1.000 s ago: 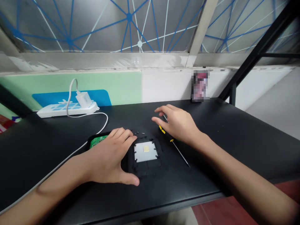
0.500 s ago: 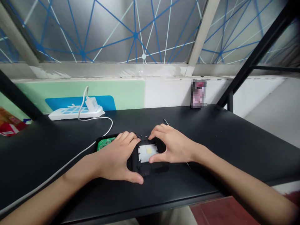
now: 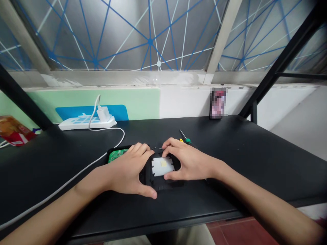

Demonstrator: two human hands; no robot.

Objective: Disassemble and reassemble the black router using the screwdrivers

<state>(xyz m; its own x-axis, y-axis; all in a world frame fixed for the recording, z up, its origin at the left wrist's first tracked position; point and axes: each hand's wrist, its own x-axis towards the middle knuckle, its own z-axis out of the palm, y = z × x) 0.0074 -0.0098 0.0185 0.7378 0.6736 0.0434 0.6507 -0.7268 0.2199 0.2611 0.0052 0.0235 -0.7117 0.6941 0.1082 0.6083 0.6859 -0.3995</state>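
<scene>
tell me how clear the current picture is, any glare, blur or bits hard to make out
Head view: soft glow on the window; head view: pixelation hides the upright object by the wall; head view: the black casing around the white plate nearly blends into the black table.

- Flat, silver-grey rectangular plate: looks like metal, smooth, dull.
- Black, rectangular plastic casing around it: smooth.
- Flat green circuit board: smooth.
- Long white plastic power strip: smooth.
- Broad black tabletop: smooth, satin sheen.
- Red-and-orange packet: thin, creased, slightly glossy.
</scene>
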